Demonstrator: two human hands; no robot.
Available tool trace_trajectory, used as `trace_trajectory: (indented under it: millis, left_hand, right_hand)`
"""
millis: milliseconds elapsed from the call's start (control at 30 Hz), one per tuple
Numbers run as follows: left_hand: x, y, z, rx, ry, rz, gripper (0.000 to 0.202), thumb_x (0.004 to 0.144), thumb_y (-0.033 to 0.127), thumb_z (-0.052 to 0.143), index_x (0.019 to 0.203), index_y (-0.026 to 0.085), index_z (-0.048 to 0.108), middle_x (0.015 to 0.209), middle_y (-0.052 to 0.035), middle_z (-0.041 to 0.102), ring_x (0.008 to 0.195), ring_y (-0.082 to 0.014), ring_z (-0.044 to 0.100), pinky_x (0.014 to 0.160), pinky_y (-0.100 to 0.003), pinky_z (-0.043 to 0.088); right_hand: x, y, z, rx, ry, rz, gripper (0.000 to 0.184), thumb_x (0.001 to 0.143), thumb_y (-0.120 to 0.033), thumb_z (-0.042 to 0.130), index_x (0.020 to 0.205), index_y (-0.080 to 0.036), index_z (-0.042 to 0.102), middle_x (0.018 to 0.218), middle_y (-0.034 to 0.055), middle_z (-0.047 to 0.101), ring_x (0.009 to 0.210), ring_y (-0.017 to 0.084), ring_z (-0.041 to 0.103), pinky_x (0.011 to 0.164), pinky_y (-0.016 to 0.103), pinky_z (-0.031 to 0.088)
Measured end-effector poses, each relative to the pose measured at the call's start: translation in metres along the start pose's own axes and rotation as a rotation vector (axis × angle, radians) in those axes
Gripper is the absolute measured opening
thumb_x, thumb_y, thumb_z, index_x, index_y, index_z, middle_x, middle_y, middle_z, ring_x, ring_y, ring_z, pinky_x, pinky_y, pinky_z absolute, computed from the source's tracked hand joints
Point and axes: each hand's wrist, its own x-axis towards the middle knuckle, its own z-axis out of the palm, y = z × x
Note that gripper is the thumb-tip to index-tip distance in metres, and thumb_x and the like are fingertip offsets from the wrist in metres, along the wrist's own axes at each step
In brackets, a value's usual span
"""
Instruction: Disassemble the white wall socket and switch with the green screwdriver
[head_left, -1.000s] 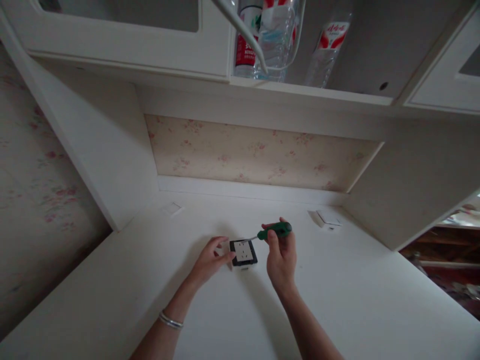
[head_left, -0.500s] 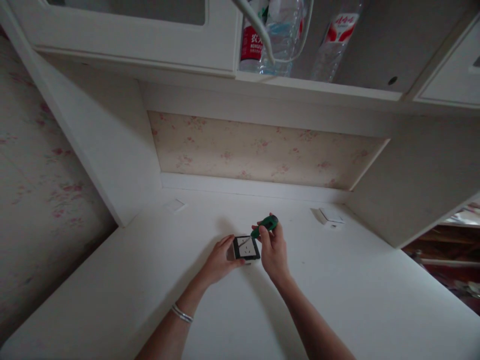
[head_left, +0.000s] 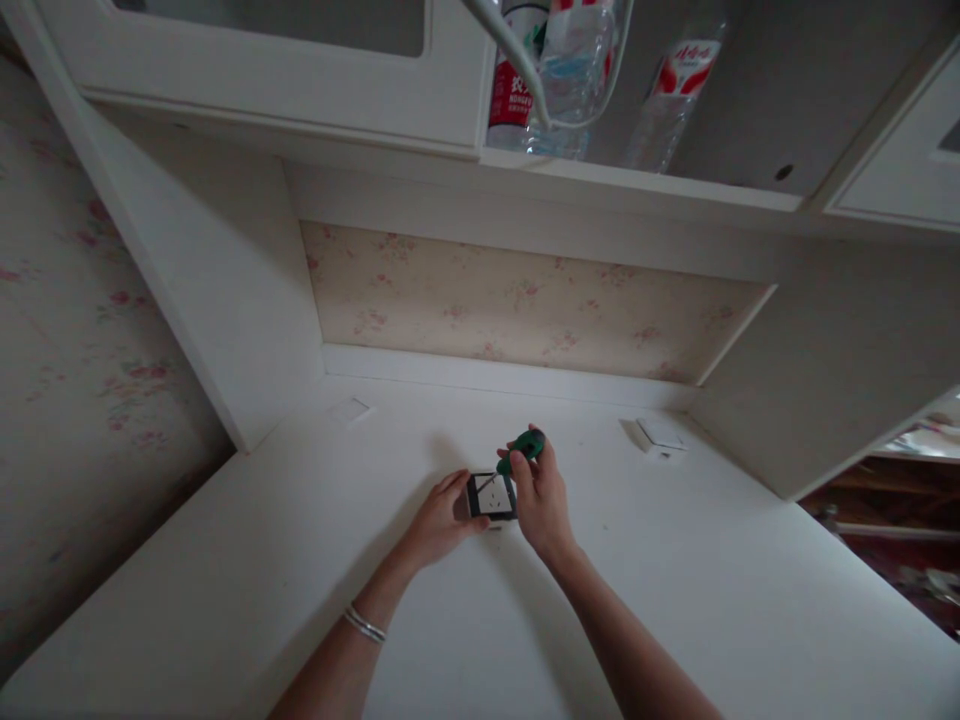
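Note:
A wall socket (head_left: 495, 498) with a white face and a black frame sits low over the white desktop, near the middle of the view. My left hand (head_left: 442, 517) grips its left side, fingers at the far edge and thumb along the near edge. In my right hand (head_left: 541, 492) is a screwdriver with a green handle (head_left: 520, 452), slanting down to the left. Its thin shaft crosses the socket's upper part, and the tip is at the left side of the frame. Whether the tip sits in a screw is too small to tell.
A white box-like piece (head_left: 658, 437) stands at the desk's back right. Toward the back left lies a flat white plate (head_left: 352, 410). Overhead, a shelf holds several plastic bottles (head_left: 574, 75), with a pale cable (head_left: 517, 55) hanging in front. Side panels (head_left: 217, 270) bound the desk.
My right hand and the screwdriver handle have shifted slightly left, so the handle leans a little less far right. My left hand and the socket stay in place.

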Motion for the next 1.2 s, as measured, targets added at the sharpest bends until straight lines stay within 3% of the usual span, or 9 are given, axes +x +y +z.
trace_trajectory:
  millis: [133,233,367,533,733,900,1067,1200]
  left_hand:
    - [0.0,0.0,-0.001,0.01,-0.013,0.012,0.076,0.066,0.036,0.077,0.135,0.022,0.05,0.144,-0.0106,0.043,0.135,-0.0295,0.035,0.115,-0.04,0.021]
    - [0.0,0.0,-0.001,0.027,-0.018,0.023,0.075,0.067,0.038,0.076,0.135,0.022,0.05,0.144,-0.0108,0.044,0.135,-0.0296,0.035,0.114,-0.04,0.022]
    - [-0.001,0.002,-0.001,0.046,-0.012,0.017,0.076,0.068,0.041,0.075,0.137,0.021,0.048,0.144,-0.0109,0.042,0.135,-0.0293,0.035,0.114,-0.039,0.024]
    - [-0.002,0.006,-0.002,0.03,-0.024,0.016,0.075,0.069,0.038,0.074,0.137,0.02,0.047,0.146,-0.0106,0.041,0.135,-0.0289,0.035,0.114,-0.037,0.023]
    - [-0.003,0.011,-0.004,0.025,-0.042,0.05,0.071,0.072,0.034,0.071,0.138,0.021,0.046,0.145,-0.0081,0.042,0.134,-0.0261,0.038,0.114,-0.036,0.025]
    - [-0.002,0.007,-0.003,0.047,-0.052,0.011,0.075,0.073,0.038,0.07,0.14,0.02,0.042,0.148,-0.0083,0.039,0.137,-0.0262,0.034,0.115,-0.037,0.024]
    - [-0.002,0.004,-0.002,0.026,-0.038,0.007,0.075,0.072,0.038,0.071,0.14,0.019,0.044,0.148,-0.0091,0.038,0.137,-0.0268,0.034,0.115,-0.037,0.024]
    - [-0.003,0.006,-0.003,0.017,-0.037,0.02,0.074,0.072,0.038,0.071,0.139,0.02,0.045,0.148,-0.0085,0.04,0.137,-0.0274,0.034,0.115,-0.038,0.023]
  right_hand:
    - [0.007,-0.012,-0.003,-0.149,-0.062,-0.015,0.056,0.092,-0.043,0.046,0.14,-0.02,0.031,0.107,0.011,0.067,0.091,0.023,0.069,0.076,0.036,0.056]
    - [0.02,-0.033,-0.007,-0.396,-0.176,-0.1,0.059,0.091,-0.042,0.047,0.143,-0.023,0.026,0.097,0.0071,0.07,0.077,0.021,0.069,0.07,0.035,0.053]
    - [0.046,-0.064,-0.01,-0.869,-0.26,-0.263,0.04,0.089,-0.047,0.048,0.122,-0.024,0.051,0.094,0.0088,0.07,0.072,0.025,0.067,0.067,0.036,0.048]
    - [0.073,-0.085,-0.006,-1.269,-0.308,-0.256,0.052,0.089,-0.064,0.037,0.096,-0.019,0.062,0.076,0.0147,0.069,0.071,0.032,0.067,0.064,0.041,0.045]
    - [0.084,-0.098,-0.007,-1.328,-0.575,-0.261,0.039,0.095,-0.048,0.034,0.107,-0.017,0.056,0.088,0.0155,0.07,0.082,0.03,0.067,0.068,0.037,0.046]
    - [0.084,-0.112,-0.009,-1.185,-0.838,-0.349,0.033,0.093,-0.044,0.038,0.116,-0.023,0.052,0.111,0.01,0.067,0.093,0.026,0.065,0.073,0.034,0.045]
    - [0.084,-0.113,-0.002,-1.39,-0.701,-0.239,0.06,0.09,-0.065,0.029,0.107,-0.017,0.061,0.098,0.0187,0.069,0.091,0.034,0.065,0.072,0.042,0.046]
    - [0.09,-0.111,-0.001,-1.388,-0.74,-0.286,0.052,0.094,-0.054,0.028,0.106,-0.016,0.061,0.096,0.0187,0.069,0.089,0.033,0.065,0.07,0.041,0.046]
